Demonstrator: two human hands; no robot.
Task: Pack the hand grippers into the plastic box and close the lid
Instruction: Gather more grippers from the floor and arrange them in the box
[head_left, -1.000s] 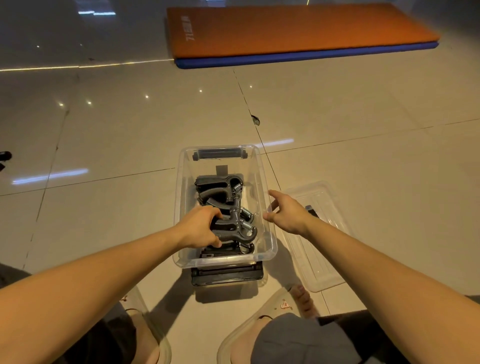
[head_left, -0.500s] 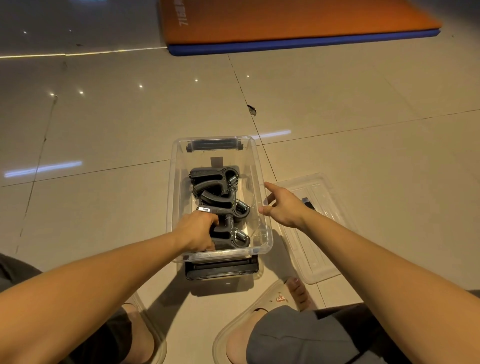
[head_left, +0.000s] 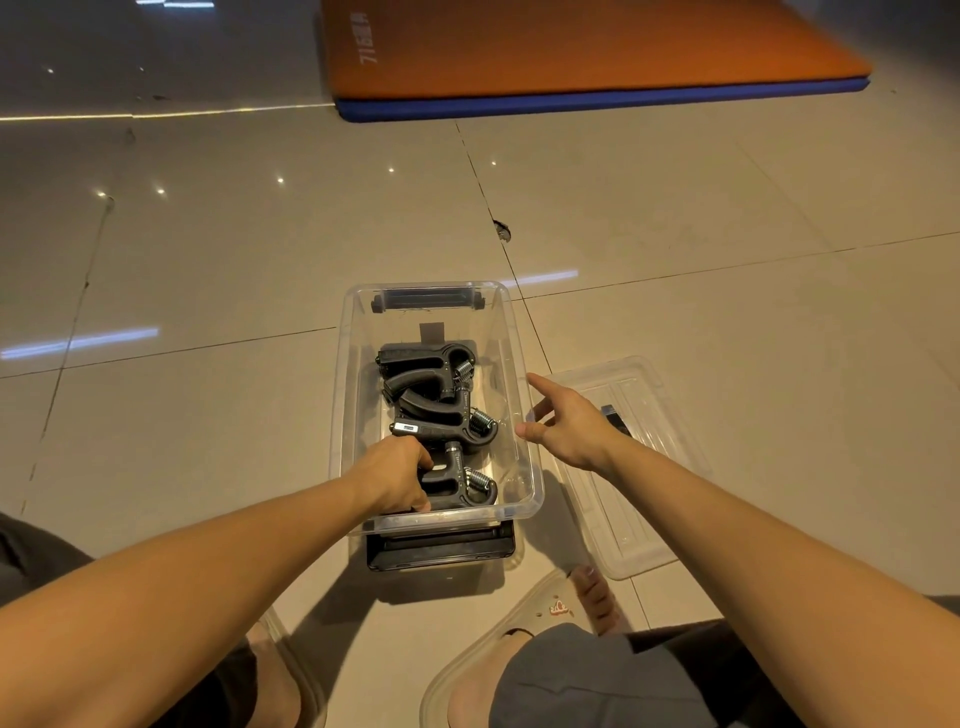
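Note:
A clear plastic box (head_left: 511, 343) stands open on the tiled floor in front of me. Three black hand grippers (head_left: 441, 395) with metal springs lie inside it in a row. My left hand (head_left: 397, 475) is inside the box at its near end, closed around the handle of the nearest hand gripper (head_left: 462, 486). My right hand (head_left: 566, 426) hovers with fingers spread just outside the box's right wall, holding nothing. The clear lid (head_left: 631, 467) lies flat on the floor to the right of the box, partly under my right forearm.
A black latch handle (head_left: 441, 545) hangs at the box's near end. An orange and blue mat (head_left: 571, 52) lies on the floor far ahead. My knees and sandalled feet (head_left: 561, 608) are just below the box. A chipped spot (head_left: 501, 228) marks the tile joint.
My left hand has pushed the nearest hand gripper lower into the box's near end. My right hand stays spread beside the box's right wall, shifted slightly.

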